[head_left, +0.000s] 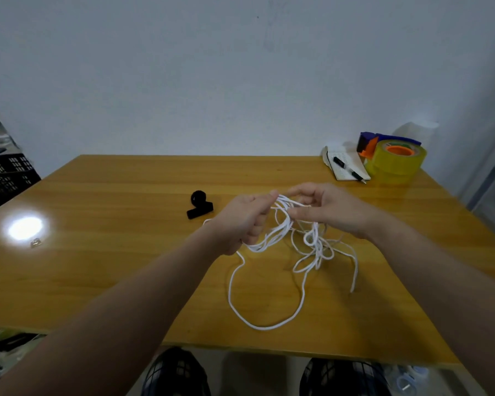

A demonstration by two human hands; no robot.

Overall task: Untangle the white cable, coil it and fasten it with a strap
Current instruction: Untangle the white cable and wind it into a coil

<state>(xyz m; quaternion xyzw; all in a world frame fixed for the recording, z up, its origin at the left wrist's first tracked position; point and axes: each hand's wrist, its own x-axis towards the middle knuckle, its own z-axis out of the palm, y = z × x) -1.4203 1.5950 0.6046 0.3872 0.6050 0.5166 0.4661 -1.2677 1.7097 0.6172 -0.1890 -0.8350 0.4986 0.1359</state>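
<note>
The white cable (280, 232) hangs in a tangle between both hands above the wooden table (126, 252). My left hand (242, 221) grips a bundle of its strands, fingers curled round them. Just to the right, my right hand (326, 210) pinches strands at the top of the tangle between thumb and fingers. A knotted clump dangles below the right hand, and a long loose loop lies on the table toward the front edge. The black strap (199, 205), partly rolled, lies on the table left of my left hand.
At the back right corner stand a yellow tape roll (395, 164) with an orange core, a tape dispenser (383, 141), and a notebook (346, 164) with a black pen. A small clear object (35, 242) lies at the left. A black crate (6, 175) is beside the table.
</note>
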